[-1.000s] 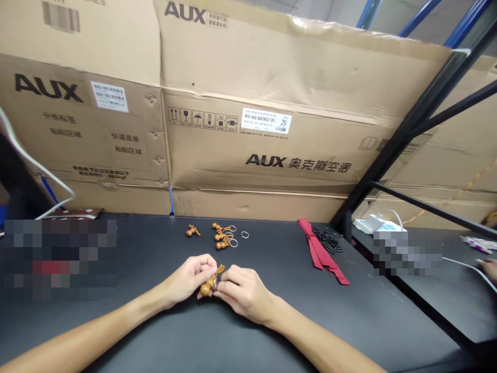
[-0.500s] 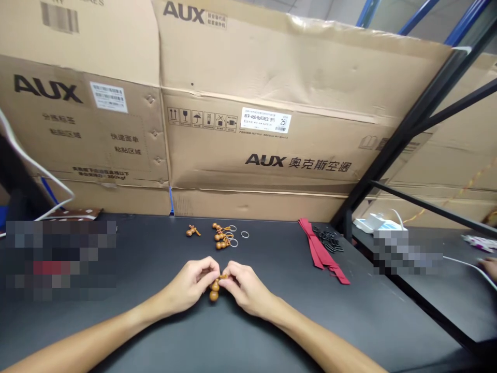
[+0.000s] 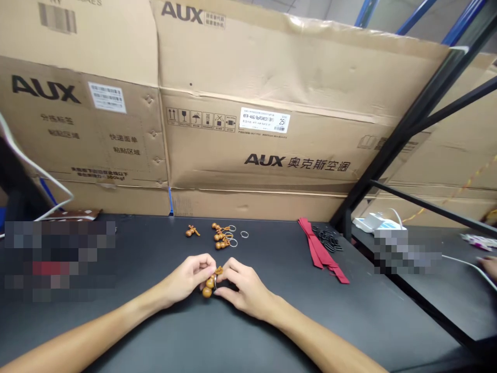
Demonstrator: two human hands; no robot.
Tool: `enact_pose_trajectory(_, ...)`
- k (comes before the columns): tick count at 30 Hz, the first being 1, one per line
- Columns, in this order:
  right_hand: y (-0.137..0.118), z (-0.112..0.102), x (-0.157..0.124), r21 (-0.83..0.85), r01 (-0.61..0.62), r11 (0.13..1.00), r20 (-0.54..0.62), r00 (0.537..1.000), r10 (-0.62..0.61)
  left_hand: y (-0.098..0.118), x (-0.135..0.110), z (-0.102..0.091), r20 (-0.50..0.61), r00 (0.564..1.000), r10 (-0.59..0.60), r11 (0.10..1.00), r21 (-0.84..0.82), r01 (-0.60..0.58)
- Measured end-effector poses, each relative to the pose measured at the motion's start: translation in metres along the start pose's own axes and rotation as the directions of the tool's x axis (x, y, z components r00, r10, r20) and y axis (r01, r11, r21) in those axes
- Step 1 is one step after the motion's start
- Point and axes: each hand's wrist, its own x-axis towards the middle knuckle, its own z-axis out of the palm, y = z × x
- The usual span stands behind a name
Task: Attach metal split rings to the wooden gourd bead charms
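My left hand (image 3: pixel 194 277) pinches a brown gourd-shaped charm (image 3: pixel 207 291) by its upper part, with the round bulbs hanging toward me. An orange-brown cord (image 3: pixel 219 270) sticks up from the charm between my hands. A metal key ring (image 3: pixel 215 281) stands on edge beside the charm, between the thumb and curled fingers of my right hand (image 3: pixel 243 290). Whether the cord passes through this ring is too small to tell. Beyond my hands lie several gourd charms with rings (image 3: pixel 222 238), a single gourd charm (image 3: pixel 191 231) and a loose key ring (image 3: pixel 244 234).
Red ribbon strips (image 3: pixel 320 248) and a pile of black pieces (image 3: pixel 330 240) lie at the right on the dark table (image 3: pixel 163 342). Cardboard (image 3: pixel 248 145) walls off the back. A black metal frame (image 3: pixel 392 150) rises at the right, and another person's hand (image 3: pixel 488 265) shows beyond it.
The charm has shifted slightly left and tilted in my left hand. My right fingers have spread from the cord, and a metal ring now shows between them.
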Motion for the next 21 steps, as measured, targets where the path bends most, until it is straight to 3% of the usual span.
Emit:
enact_pose_trajectory(7, -0.0003, 0.0024, -0.0003, -0.255, 0.165, 0.953, -0.045, 0.982, -0.183, 0.0018, 0.0017, -0.0004, 0.001, 1.000, -0.024, 0.999, -0.044, 0.024)
enact_pose_trajectory(10, -0.0031, 0.0024, -0.0003, -0.296, 0.186, 0.937, -0.042, 0.977, -0.207, 0.0022, 0.0021, -0.0003, -0.001, 1.000, -0.025, 0.998, -0.052, 0.025)
enact_pose_trajectory(16, -0.0065, -0.0015, 0.0008, -0.175, 0.116, 0.978, 0.009, 0.993, -0.117, -0.0010, 0.0018, 0.0001, -0.009, 1.000, 0.001, 0.999, -0.046, -0.001)
enact_pose_trajectory(21, -0.0058, -0.0033, 0.0009, -0.014, -0.004, 1.000, 0.016, 1.000, 0.005, -0.0038, 0.0003, 0.0016, -0.026, 0.998, 0.064, 0.993, 0.101, -0.061)
